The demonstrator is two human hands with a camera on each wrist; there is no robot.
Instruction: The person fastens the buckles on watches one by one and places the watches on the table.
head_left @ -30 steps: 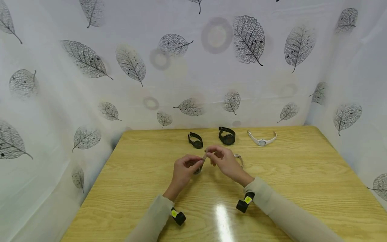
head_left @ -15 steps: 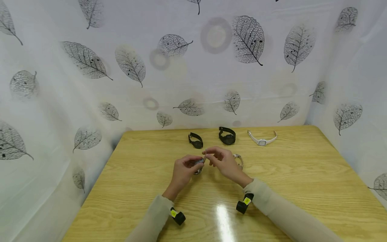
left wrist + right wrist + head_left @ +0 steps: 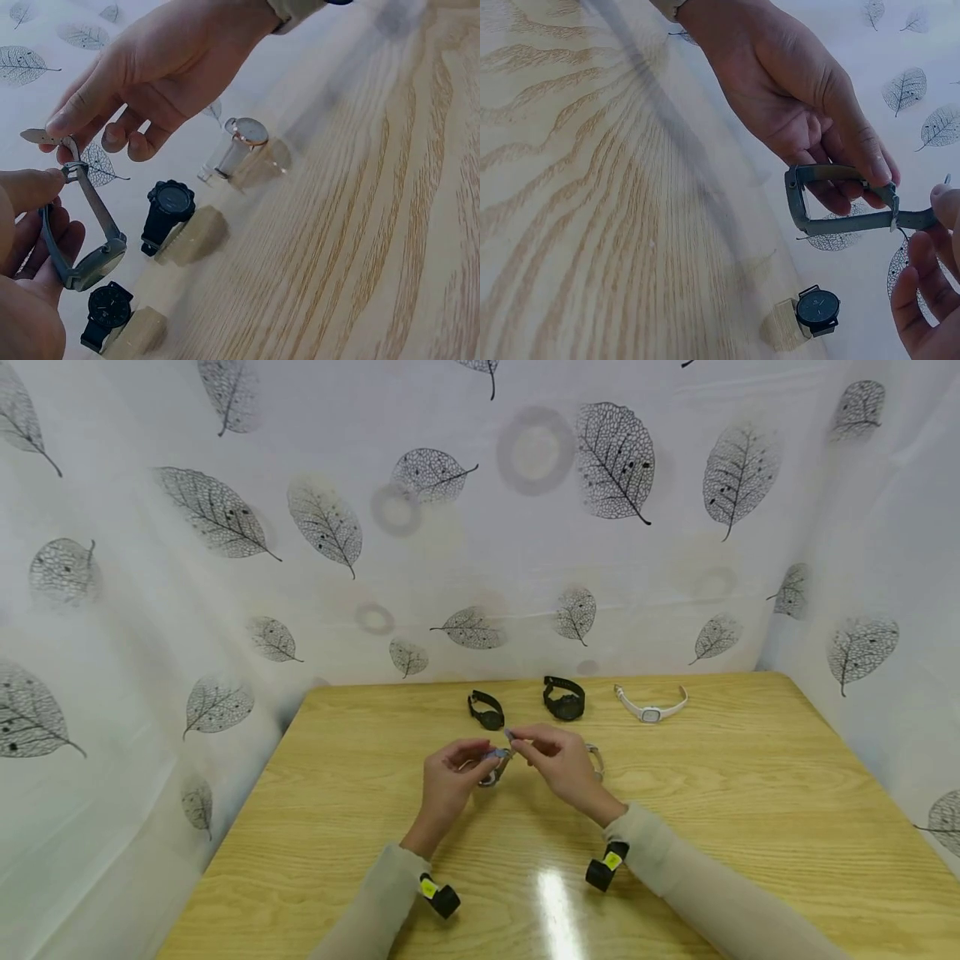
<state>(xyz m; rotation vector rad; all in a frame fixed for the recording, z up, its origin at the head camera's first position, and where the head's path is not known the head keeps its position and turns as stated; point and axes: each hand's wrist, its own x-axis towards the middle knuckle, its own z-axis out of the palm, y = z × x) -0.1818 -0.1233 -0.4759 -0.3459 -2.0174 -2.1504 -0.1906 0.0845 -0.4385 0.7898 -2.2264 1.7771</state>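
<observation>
My left hand (image 3: 450,781) holds a wristwatch (image 3: 97,264) with a grey-blue strap, its thumb pressing at the buckle (image 3: 893,208). The strap is looped, its long end passing through the buckle. My right hand (image 3: 561,767) pinches the free strap tip (image 3: 41,137) between thumb and finger; small holes show along that end. In the head view the watch hangs between both hands over the table, partly hidden by the left fingers. In the right wrist view the case stands edge-on at the loop's left end.
A small black watch (image 3: 489,713), a chunky black watch (image 3: 567,703) and a white-strapped watch (image 3: 651,714) lie along the back of the wooden table (image 3: 720,827). Another watch (image 3: 597,762) is partly hidden behind the right hand. A leaf-patterned curtain (image 3: 480,552) stands behind.
The hands have drawn slightly apart, the left shifting a little left. The strap has turned, so its bluish side shows in the left fingers. Both hands keep their hold.
</observation>
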